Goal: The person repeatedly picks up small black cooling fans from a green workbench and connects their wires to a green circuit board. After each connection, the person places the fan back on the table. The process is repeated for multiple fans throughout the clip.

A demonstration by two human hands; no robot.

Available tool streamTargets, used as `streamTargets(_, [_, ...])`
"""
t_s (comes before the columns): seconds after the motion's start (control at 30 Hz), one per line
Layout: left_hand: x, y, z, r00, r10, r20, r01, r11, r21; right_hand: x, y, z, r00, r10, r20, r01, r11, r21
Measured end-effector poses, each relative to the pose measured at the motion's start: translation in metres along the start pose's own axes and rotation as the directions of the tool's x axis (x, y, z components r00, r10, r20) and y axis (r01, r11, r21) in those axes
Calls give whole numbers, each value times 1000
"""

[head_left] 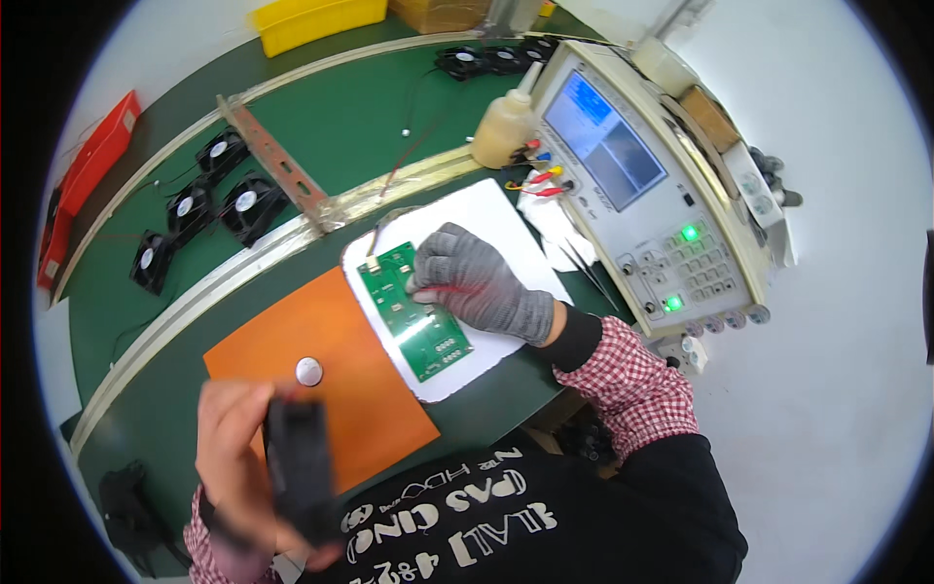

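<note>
My left hand point(232, 438), bare and blurred, is closed round a black cooling fan point(300, 467) seen nearly edge-on, above the near part of an orange mat point(282, 341). A round silver disc point(308, 371) lies on the mat just beyond the fan. My right hand point(477, 282), in a grey glove, has its fingers pinched together over a green circuit board point(413, 336). What is between those fingertips is hidden; a thin red line crosses the glove. Under the board is a white pad point(496, 219). The board has a white connector at its far left corner.
A test instrument point(623, 195) with a lit screen stands at right, tweezers point(589, 265) and clip leads point(545, 183) beside it. A squeeze bottle point(506, 122) is behind the pad. Several fans point(248, 204) lie beyond a rail point(277, 165). Red point(97, 146) and yellow bins point(316, 21) line the back.
</note>
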State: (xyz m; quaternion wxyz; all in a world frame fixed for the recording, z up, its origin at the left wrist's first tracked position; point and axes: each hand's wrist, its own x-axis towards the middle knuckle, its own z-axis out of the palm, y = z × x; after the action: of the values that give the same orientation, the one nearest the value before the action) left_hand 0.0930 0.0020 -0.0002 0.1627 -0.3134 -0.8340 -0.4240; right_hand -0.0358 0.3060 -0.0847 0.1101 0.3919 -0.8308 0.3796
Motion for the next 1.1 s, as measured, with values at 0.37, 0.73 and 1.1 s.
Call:
streamTargets(0.37, [122, -193, 20, 990, -56, -132, 135, 682, 719, -3, -7, 0, 937, 319, -139, -238, 879, 413])
streamTargets(0.73, [58, 2, 46, 645, 552, 528, -687, 722, 83, 13, -51, -5, 972, -236, 16, 236, 972, -15])
streamTargets(1.1, [37, -58, -32, 997, -7, 83, -64, 579, 813, 1, -18, -31, 977, 204, 64, -186, 959, -216])
